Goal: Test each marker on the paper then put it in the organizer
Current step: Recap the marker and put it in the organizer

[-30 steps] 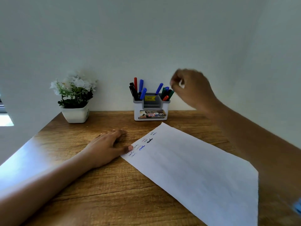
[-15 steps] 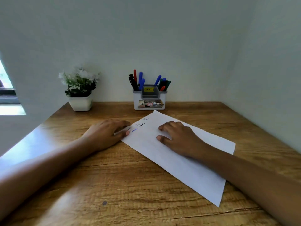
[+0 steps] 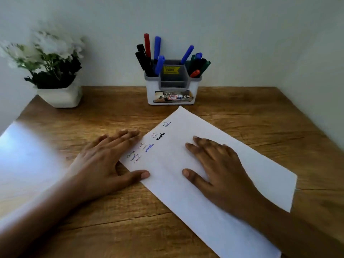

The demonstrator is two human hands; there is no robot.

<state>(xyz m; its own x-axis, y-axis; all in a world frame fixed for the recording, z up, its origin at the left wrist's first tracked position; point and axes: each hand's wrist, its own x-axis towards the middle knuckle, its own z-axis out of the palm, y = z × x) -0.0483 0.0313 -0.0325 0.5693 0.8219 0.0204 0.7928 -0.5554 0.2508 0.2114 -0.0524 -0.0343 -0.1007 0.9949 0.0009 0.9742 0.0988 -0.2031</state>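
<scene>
Two hands lie flat on a wooden table (image 3: pixel 260 116), and the landmark for all places is the white paper (image 3: pixel 232 183), which lies slanted across the middle and right part of the table. The table has walls behind it and at its right edge; left of the paper much bare wood is free, with a bright patch of light near the left edge. The near corner of the paper goes out of the picture at the bottom.

Beyond the far-left side of the paper, near the wall, stands a white pot with flowers (image 3: pixel 55 71), well apart from the sheet. Just behind the far corner of the paper stands the organizer (image 3: pixel 172 90), white and grey, near but not touching the corner. The markers (image 3: pixel 158 53) stand inside it in the left and right compartments, black, red, blue and green.

The right hand (image 3: pixel 221 170) rests on the paper, fingers spread, grasping nothing. The left hand (image 3: pixel 104 161) lies on the wood at the paper's left edge, released and flat, its thumb touching the edge. Small handwritten words (image 3: pixel 149 147) run along this edge.
</scene>
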